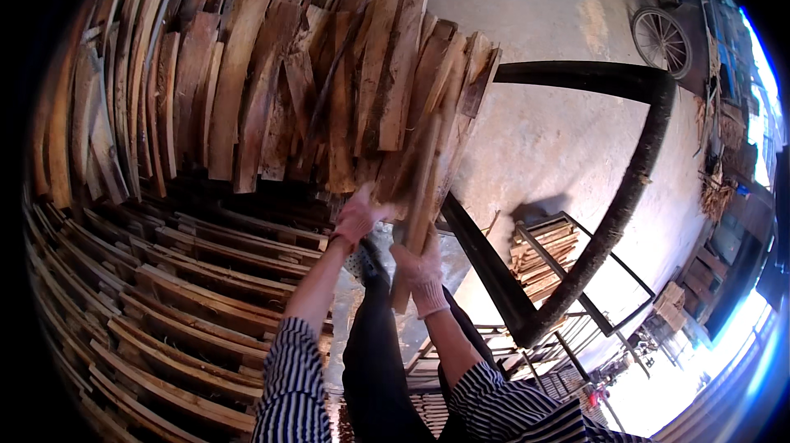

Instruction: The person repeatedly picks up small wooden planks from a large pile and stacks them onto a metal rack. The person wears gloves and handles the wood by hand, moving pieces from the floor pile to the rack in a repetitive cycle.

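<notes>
My right hand [421, 272], in a pale work glove, is closed around the lower part of a long rough wooden plank [424, 196]. The plank tilts up and away, against the near right end of a stack of boards [255, 81]. Just left of it is my left hand [360, 214], also gloved and slightly blurred. Its thumb and fingers are apart, close to the lower ends of the stacked boards, with nothing visible in its grasp. Whether its fingertips touch a board I cannot tell.
Rows of spaced wooden slats [189, 286] fill the lower left. A dark metal frame [642, 171] stands on the right, with a smaller frame holding wood pieces [543, 249] behind it. A spoked wheel [661, 41] is at the far right on the concrete floor [568, 138].
</notes>
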`<state>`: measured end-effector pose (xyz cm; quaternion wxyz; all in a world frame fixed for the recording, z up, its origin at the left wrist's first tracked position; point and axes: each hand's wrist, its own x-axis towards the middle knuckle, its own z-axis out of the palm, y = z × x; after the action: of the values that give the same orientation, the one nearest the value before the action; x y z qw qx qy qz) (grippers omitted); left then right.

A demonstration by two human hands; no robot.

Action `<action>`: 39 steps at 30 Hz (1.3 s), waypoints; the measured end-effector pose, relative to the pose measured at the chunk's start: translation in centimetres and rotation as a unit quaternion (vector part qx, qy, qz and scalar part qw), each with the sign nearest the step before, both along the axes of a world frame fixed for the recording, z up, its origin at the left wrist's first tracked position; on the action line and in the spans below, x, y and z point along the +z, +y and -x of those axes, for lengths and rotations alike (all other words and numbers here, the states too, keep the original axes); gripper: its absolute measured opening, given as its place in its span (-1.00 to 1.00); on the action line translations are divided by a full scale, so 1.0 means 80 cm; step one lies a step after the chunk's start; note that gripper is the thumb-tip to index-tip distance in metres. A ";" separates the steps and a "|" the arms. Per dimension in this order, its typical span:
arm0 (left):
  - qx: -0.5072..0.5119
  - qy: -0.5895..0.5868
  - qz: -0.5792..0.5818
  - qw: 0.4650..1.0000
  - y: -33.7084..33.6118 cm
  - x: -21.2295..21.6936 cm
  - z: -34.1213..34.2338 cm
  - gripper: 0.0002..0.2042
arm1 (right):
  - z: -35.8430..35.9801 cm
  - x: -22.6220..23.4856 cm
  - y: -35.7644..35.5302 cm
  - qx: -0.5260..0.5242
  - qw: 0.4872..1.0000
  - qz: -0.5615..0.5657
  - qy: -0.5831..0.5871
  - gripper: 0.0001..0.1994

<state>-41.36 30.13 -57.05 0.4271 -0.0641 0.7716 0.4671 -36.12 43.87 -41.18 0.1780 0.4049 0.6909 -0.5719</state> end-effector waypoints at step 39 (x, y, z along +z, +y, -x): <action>0.132 0.145 0.245 0.950 0.041 -0.057 0.221 -0.22 | 0.054 0.023 0.053 -0.136 0.926 0.350 0.026 -0.36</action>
<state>-59.07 33.40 -61.59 0.2163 -0.1990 0.9005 0.3204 -40.46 48.14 -39.37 0.2106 0.3919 0.3896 -0.8064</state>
